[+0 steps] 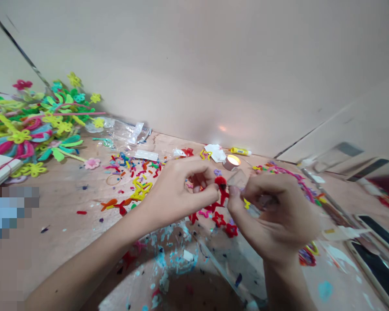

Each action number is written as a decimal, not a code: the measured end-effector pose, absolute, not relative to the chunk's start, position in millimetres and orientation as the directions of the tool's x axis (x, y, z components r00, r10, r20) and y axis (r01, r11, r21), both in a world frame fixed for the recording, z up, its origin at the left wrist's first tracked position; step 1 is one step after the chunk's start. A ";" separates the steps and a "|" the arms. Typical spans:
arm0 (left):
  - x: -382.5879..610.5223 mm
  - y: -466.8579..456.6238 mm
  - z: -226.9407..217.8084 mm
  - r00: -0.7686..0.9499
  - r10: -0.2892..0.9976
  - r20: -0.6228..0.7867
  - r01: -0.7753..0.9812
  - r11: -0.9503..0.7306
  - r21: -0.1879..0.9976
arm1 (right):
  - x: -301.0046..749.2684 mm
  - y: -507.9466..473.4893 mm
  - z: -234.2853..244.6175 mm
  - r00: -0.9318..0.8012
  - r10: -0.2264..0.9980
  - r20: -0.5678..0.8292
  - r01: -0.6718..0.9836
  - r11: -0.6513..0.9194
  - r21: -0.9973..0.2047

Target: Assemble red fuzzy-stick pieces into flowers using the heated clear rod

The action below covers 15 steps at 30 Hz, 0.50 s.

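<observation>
Between my hands is a small red pipe-cleaner piece [222, 185] with a dark spot near its top. The thumb and fingertips of my left hand [184, 185] are pinched at its left side. My right hand [274, 211], slightly blurred, is closed with its thumb tip beside the piece's right edge; what those fingers hold is hidden. Under the hands lie red pipe-cleaner stars [218, 219]. A clear square piece [237, 177] shows just behind my right thumb. Beyond the hands stands a lit tea-light candle [232, 161].
Pipe-cleaner flowers [61, 125] heap up at the left by the wall. Cut pipe-cleaner bits [149, 167] and yellow stars [141, 188] lie left of my hands. A yellow glue tube [240, 151] lies behind the candle. Phones [376, 268] rest at the right.
</observation>
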<state>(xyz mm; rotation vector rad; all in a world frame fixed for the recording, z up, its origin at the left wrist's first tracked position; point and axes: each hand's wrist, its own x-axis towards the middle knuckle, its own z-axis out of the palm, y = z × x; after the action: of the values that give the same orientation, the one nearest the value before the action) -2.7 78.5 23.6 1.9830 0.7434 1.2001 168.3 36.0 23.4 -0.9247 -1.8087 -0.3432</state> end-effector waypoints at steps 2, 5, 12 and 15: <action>-2.8 78.9 24.0 0.401 0.766 0.501 0.125 -0.588 0.799 | 167.3 33.5 23.0 -0.095 0.414 0.905 0.710 0.666 -0.230; -2.5 78.9 24.8 0.406 0.772 0.489 0.135 -0.580 0.804 | 167.3 31.6 23.6 -0.060 0.395 0.917 0.712 0.661 -0.238; -2.3 77.4 22.9 0.405 0.762 0.505 0.121 -0.592 0.797 | 172.7 36.9 20.0 -0.198 0.440 0.876 0.748 0.645 -0.155; -2.1 76.7 22.3 0.399 0.759 0.514 0.107 -0.596 0.796 | 173.5 38.1 21.5 -0.253 0.462 0.850 0.748 0.651 -0.131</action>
<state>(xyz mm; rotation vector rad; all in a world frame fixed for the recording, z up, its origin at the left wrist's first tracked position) -2.1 76.7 22.3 1.9721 0.7382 1.2146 173.5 38.1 21.5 -0.9538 -1.9030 -0.3711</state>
